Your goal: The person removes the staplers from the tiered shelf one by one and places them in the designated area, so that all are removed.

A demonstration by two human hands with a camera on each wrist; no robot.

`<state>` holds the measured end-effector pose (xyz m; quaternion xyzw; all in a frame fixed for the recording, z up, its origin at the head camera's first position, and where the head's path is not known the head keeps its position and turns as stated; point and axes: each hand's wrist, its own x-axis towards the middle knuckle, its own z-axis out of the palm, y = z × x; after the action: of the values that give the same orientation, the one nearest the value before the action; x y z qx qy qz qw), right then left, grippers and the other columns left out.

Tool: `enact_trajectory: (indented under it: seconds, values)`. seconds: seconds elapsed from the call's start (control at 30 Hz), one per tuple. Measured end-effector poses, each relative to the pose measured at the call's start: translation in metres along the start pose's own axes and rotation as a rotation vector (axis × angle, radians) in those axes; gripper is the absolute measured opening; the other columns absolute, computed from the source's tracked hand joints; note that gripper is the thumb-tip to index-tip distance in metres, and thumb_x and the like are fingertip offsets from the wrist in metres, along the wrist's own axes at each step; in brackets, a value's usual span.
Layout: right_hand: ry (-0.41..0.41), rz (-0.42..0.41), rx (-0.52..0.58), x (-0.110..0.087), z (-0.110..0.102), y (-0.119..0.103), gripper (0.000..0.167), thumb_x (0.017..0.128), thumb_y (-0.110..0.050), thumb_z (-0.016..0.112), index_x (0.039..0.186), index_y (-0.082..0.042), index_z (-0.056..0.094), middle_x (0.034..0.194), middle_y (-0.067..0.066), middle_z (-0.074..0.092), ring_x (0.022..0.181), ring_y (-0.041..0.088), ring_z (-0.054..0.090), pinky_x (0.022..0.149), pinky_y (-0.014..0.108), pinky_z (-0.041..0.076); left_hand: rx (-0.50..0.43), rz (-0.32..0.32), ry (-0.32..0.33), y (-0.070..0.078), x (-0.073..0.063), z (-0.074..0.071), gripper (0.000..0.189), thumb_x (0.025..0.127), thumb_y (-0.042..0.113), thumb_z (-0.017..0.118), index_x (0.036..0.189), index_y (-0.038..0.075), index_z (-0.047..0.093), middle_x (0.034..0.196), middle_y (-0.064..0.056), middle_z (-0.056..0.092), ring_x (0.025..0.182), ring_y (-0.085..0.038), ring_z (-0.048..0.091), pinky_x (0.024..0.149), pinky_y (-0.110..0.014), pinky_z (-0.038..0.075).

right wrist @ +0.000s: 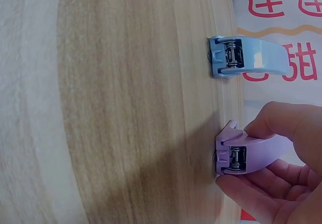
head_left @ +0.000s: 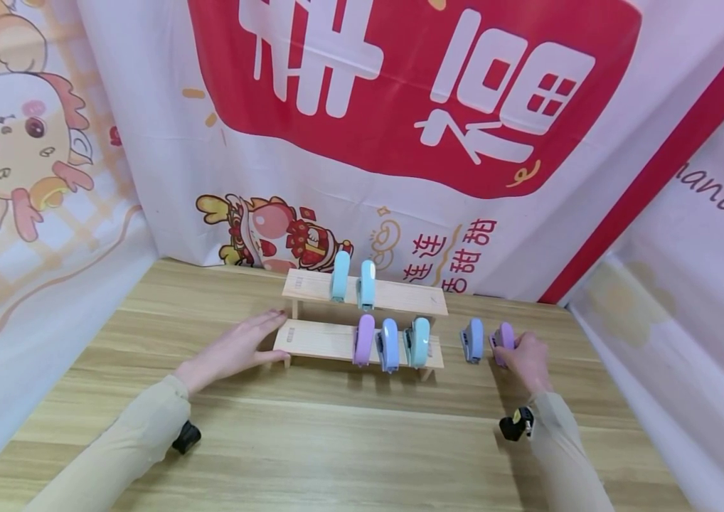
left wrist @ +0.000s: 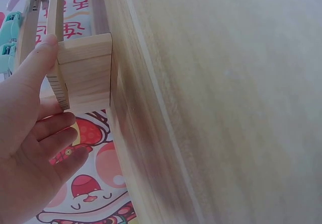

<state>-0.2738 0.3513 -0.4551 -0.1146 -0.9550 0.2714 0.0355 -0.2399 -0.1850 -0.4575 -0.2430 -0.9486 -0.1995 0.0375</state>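
Note:
My right hand (head_left: pixel 526 359) pinches a purple stapler (right wrist: pixel 264 153) between thumb and fingers, its base down on the table. Beside it to the left stands a blue stapler (head_left: pixel 474 340). At the left end of a two-step wooden rack (head_left: pixel 317 339) is my left hand (head_left: pixel 234 350), its thumb and forefinger holding the end of the lower step at opposite edges; its other fingers spread loosely behind (left wrist: pixel 55 153). A purple stapler (head_left: pixel 364 340), a blue stapler (head_left: pixel 390 345) and a mint stapler (head_left: pixel 419 341) stand on the lower step. Two mint staplers (head_left: pixel 340 276) (head_left: pixel 367 284) stand on the upper step.
The wood-grain table (head_left: pixel 349 448) runs in front of the rack. A white and red printed cloth (head_left: pixel 362 156) hangs close behind it, and more printed cloth (head_left: pixel 675 306) closes off both sides. Each wrist carries a small black camera (head_left: pixel 517 424).

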Motion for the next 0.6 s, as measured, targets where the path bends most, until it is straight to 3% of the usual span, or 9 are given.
enact_trajectory:
  seconds: [0.43, 0.6]
  values:
    - [-0.064, -0.014, -0.027, -0.007, -0.011, -0.007, 0.042, 0.088, -0.020, 0.070, 0.109, 0.011, 0.053, 0.104, 0.032, 0.063, 0.090, 0.038, 0.065, 0.072, 0.041, 0.061, -0.008, 0.002, 0.010, 0.001, 0.000, -0.001, 0.080, 0.088, 0.044, 0.072, 0.147, -0.001, 0.043, 0.153, -0.025, 0.042, 0.141, -0.042, 0.043, 0.115, -0.061, 0.038]
    - [-0.038, -0.072, -0.069, -0.011, -0.022, -0.012, 0.042, 0.090, -0.023, 0.068, 0.106, 0.013, 0.055, 0.101, 0.033, 0.064, 0.087, 0.038, 0.063, 0.071, 0.044, 0.056, -0.010, 0.009, 0.020, 0.001, -0.001, -0.001, 0.079, 0.088, 0.041, 0.073, 0.147, -0.002, 0.044, 0.152, -0.026, 0.043, 0.140, -0.043, 0.044, 0.115, -0.061, 0.038]
